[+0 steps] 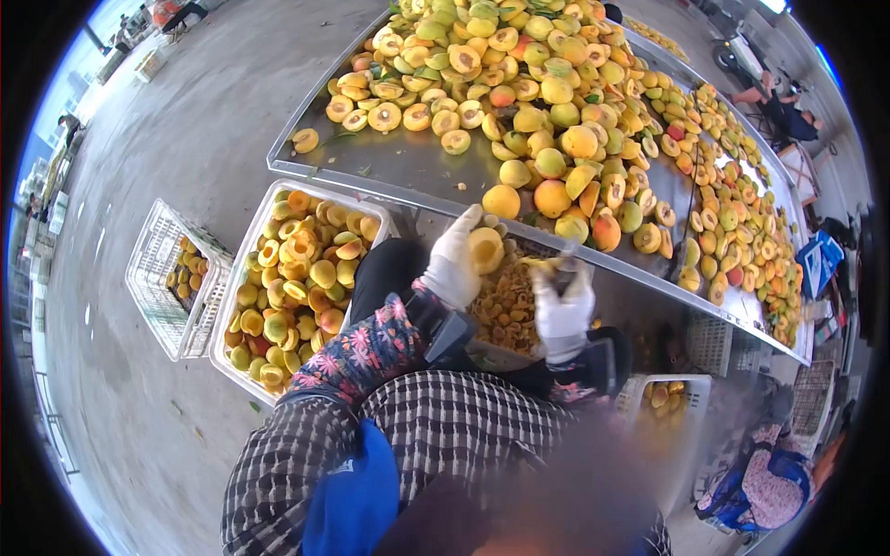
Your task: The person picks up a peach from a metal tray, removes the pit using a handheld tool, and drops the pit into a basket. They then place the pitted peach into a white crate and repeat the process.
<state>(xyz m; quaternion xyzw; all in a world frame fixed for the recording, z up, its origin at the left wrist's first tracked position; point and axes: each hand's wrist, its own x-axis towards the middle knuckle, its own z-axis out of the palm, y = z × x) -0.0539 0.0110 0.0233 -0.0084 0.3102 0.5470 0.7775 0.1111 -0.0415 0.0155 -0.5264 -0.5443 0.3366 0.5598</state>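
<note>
My left hand (452,263), in a white glove, grips a halved yellow peach (485,250), cut face up, just below the metal table's front edge. To its right my right hand (564,310), also gloved in white, is closed and smeared by motion. Something small and yellowish shows at its fingertips, too blurred to name. Under both hands, between my knees, is a container of brown peach pits (505,301). Whole and halved peaches (551,164) lie heaped on the metal table (408,159) in front of me.
A white crate (222,315) full of halved peaches stands at my left, with another crate (156,269) holding fewer beyond it. At right, a white crate (702,394) holds fruit, near a person in a patterned sleeve (777,486). Other people sit farther off.
</note>
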